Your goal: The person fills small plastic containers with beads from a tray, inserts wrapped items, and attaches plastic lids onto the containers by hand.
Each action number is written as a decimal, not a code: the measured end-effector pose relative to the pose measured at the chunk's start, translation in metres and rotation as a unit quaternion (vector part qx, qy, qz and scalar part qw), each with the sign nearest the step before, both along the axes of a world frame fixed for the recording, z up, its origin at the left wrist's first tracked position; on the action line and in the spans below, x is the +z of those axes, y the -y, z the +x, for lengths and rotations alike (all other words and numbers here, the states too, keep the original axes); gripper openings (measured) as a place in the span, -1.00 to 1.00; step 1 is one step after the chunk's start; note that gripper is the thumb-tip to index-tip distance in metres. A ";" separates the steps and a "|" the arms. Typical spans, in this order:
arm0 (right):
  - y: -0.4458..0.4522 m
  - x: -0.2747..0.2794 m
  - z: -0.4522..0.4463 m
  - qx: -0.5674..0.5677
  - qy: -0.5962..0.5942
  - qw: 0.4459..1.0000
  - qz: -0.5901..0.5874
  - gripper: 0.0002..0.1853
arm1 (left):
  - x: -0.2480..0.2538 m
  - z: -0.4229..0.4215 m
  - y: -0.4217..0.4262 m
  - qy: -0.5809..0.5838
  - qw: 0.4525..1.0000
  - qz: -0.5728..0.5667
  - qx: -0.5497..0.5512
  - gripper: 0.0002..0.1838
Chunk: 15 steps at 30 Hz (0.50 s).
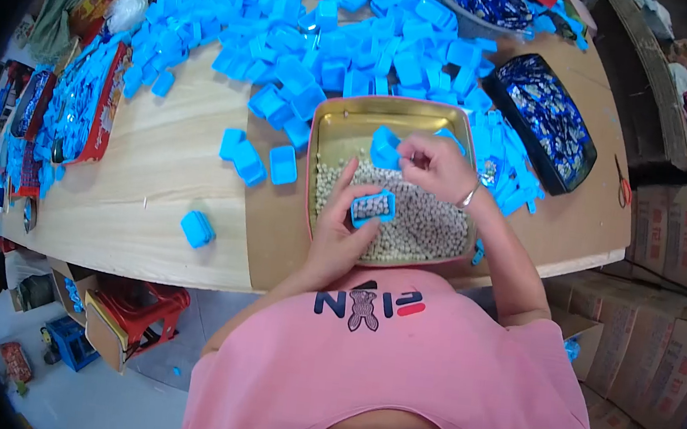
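My left hand [335, 234] holds a small blue plastic box [386, 211] between thumb and fingers, above the near part of a tin. Small pale pellets show inside this box. My right hand [440, 170] is closed with fingertips pinched together, over the tin's right half; what they grip, if anything, is hidden. Another blue box [384, 148] lies right beside those fingertips, and I cannot tell if they touch it. The gold-lined tin [363, 112] with a pink rim holds many loose round pellets [425, 231], heaped toward its near side.
Many blue boxes [296, 29] are piled across the back of the wooden table [159, 136]. A black tray [565, 175] of shiny blue packets lies at right, near scissors [622, 191]. A red-sided box [107, 110] stands at left. Cardboard cartons [668, 232] are stacked at right.
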State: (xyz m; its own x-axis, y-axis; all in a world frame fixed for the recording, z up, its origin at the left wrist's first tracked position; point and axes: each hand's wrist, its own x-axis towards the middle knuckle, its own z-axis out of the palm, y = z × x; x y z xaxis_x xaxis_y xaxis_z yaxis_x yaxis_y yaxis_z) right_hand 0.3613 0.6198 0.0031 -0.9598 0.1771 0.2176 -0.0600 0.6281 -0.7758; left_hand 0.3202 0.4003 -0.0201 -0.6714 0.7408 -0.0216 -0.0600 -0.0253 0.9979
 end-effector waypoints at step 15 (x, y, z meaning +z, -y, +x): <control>0.039 0.013 0.041 0.033 -0.128 0.974 0.185 -0.84 | 0.008 -0.005 0.002 0.242 0.969 -0.043 -0.037 -0.47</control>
